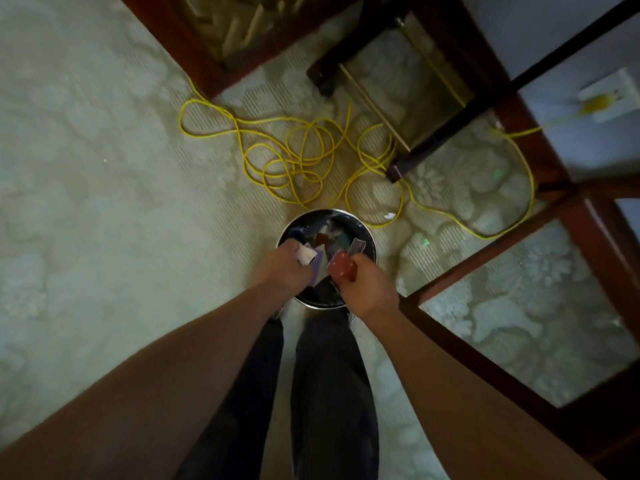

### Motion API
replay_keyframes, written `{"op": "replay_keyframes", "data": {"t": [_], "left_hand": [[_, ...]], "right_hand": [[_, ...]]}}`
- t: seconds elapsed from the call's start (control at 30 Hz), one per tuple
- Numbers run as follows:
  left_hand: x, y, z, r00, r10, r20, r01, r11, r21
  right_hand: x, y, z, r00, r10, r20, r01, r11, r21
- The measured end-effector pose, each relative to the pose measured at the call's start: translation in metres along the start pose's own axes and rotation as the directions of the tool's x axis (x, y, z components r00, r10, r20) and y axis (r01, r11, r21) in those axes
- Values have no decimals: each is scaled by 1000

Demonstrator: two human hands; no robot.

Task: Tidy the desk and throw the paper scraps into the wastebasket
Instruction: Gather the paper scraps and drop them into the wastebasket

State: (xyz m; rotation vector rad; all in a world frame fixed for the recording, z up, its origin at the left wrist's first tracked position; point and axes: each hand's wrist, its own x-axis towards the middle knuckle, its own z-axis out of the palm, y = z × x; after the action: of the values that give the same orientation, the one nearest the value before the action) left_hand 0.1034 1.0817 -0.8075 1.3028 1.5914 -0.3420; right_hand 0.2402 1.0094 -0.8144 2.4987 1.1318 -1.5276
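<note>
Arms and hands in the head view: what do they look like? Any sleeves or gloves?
Both forearms are bare; no sleeves show. The left hand and right hand wear no gloves, and no watch or bracelet shows at either wrist.

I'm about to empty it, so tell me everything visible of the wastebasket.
The wastebasket is round, seen from above, with a shiny metal-looking rim and a dark inside. It stands upright on the carpet in front of the person's legs, and a yellow cable loops close by its far side. Coloured scraps lie in it. Over its opening the left hand holds white and purple scraps and the right hand holds a red scrap, hiding its near part. Neither plainly touches the rim.
</note>
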Motion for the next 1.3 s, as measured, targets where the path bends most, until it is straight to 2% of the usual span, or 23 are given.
{"op": "replay_keyframes", "data": {"t": [0.33,0.53,0.67,0.93,1.13,1.3], "left_hand": [[128,-27,53,990,-7,139,-13,989,146],[150,-34,67,988,-46,148,29,993,117],[147,-34,73,984,-81,156,69,995,77],[88,-12,37,978,43,205,-87,973,214],[-13,32,-22,960,143,242,-211,936,282],[-105,76,-76,930,249,270,-323,904,281]], "right_hand": [[112,38,80,994,105,28,-108,984,139],[118,45,79,994,93,61,-102,981,166],[106,48,78,997,73,10,-73,978,197],[47,32,45,995,55,-84,-37,979,201],[-56,-1,-14,982,98,-164,-48,957,286],[-151,-34,-79,962,98,-255,-21,956,291]]}}
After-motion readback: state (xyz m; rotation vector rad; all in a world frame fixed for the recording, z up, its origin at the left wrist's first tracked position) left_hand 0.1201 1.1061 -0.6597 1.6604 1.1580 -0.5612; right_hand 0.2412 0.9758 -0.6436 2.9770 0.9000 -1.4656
